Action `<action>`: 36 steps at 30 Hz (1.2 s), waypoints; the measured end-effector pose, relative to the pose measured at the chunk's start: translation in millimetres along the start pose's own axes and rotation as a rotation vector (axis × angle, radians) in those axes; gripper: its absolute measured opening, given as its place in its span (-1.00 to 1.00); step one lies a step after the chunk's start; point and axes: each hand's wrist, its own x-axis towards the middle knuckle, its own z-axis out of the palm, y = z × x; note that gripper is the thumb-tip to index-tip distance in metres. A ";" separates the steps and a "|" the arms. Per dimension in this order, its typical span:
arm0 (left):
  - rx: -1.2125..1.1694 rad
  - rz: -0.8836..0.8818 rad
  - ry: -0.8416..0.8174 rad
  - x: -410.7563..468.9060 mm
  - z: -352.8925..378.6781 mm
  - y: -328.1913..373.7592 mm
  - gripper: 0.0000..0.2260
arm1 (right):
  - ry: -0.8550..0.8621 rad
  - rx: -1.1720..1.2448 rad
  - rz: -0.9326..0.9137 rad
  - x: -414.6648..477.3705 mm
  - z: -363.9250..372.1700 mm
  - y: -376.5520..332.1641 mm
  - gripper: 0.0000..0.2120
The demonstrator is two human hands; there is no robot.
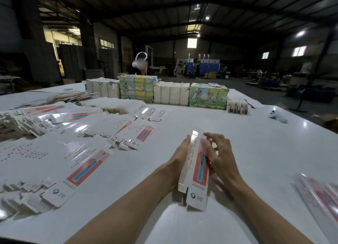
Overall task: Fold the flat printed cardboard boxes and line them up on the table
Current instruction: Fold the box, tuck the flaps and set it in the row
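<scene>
A long white printed box [196, 168] with a red and blue panel is held up over the white table [256, 143], partly opened into a tube. My left hand [180, 156] grips its left side, fingers hidden behind the box. My right hand [220, 155] holds the right side, with its fingers spread over the upper edge. Flat printed boxes [76, 152] lie fanned in overlapping rows across the left half of the table. A few more flat boxes [320, 198] lie at the right edge.
Bundled stacks of white and green printed cartons [172, 93] stand in a row at the far side. A person with a white headset [140, 62] sits behind them. A white controller [277, 115] lies at the far right. A small stack of cards [236, 106] stands beside the bundles.
</scene>
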 end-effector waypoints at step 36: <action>-0.223 -0.141 -0.382 10.2 6.0 -13.2 -0.46 | -0.180 0.738 0.343 17.2 -20.2 -4.7 -0.51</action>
